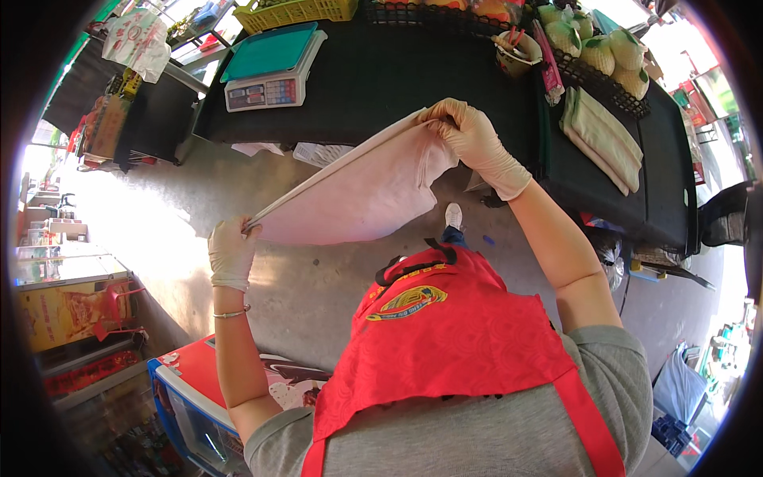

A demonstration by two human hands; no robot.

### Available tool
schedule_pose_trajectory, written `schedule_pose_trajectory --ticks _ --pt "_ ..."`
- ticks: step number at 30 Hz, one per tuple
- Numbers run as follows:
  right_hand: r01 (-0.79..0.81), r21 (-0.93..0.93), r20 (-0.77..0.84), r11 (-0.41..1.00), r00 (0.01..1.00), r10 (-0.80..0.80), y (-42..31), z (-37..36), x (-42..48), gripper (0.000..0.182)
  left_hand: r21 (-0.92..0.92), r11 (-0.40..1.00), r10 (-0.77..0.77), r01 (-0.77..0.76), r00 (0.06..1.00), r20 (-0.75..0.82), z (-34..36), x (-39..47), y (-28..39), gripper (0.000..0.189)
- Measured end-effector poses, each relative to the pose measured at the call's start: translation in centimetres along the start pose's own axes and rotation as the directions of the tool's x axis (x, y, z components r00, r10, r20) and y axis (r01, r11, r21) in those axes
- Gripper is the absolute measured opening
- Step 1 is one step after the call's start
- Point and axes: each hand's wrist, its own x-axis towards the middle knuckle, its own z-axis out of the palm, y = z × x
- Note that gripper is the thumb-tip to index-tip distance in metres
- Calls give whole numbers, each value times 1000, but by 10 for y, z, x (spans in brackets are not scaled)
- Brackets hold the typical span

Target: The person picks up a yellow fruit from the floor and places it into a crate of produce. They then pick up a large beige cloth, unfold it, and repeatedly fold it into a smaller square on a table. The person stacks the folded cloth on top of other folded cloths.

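Note:
A pale, whitish cloth [351, 197] is stretched between my two hands in front of the black-covered table. My left hand [232, 253], in a thin whitish glove, pinches one end of its upper edge, lower down and to the left. My right hand [474, 137], gloved the same way, grips the opposite end higher up, close to the table's front edge. The upper edge runs taut and slanted, and the rest hangs in loose folds over the floor. Part of the right hand's fingertips is hidden in the gathered cloth.
On the black-covered table [411, 65] stand a digital scale [265, 89] with a green pan, a cup [517, 53] and a black crate [587, 80] of net-wrapped fruit. A folded cloth [602, 140] lies at right. Behind my left arm is a red-topped, blue-edged freezer [194, 364].

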Motion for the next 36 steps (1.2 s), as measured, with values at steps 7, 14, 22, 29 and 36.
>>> schedule_pose_trajectory --ticks 7,14,22,29,36 --pt "55 -101 -42 993 997 -60 -14 -7 14 7 273 943 264 -191 928 -262 -15 -6 14 24" --pt "88 -202 -33 975 995 -97 -17 -6 13 9 240 962 194 -126 940 -281 -10 3 0 19" --pt "168 -262 -63 950 980 -190 -27 -4 14 10 240 962 219 -128 886 -408 -22 -1 13 22" --pt "164 -250 -102 954 976 -194 -21 -10 11 9 -332 937 0 -112 947 -321 -13 7 7 26" --pt "120 -209 29 971 993 -116 -21 -12 -4 7 -643 744 -216 181 976 25 -7 24 -9 18"
